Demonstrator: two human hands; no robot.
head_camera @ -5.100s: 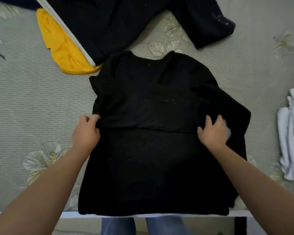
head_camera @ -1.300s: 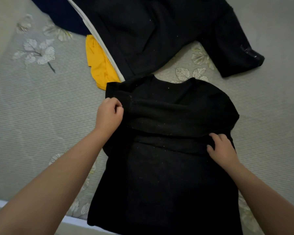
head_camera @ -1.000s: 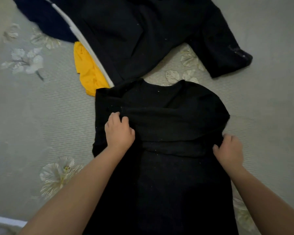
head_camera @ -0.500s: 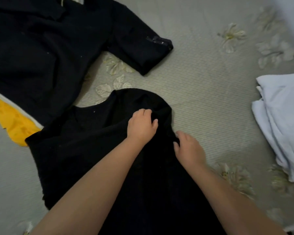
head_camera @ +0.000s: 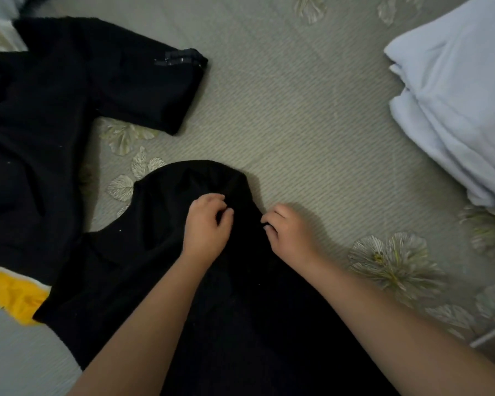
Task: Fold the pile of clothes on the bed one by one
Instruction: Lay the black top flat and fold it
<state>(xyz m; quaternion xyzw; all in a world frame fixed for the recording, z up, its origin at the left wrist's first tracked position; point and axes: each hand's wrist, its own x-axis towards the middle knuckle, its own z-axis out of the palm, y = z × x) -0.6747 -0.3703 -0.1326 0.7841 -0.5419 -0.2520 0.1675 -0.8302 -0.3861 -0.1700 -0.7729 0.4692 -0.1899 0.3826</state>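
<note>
Both hands on black top (head_camera: 155,252): left hand (head_camera: 207,227) w/ fingers curled pinching fabric mid-top, right hand (head_camera: 290,230) pinching its right edge. White stack (head_camera: 455,110) well right of top.

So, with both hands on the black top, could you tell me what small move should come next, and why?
Probably draw the gripped edge across toward the yellow cloth: both the left hand and right hand pinch the black top at its right side.
</note>
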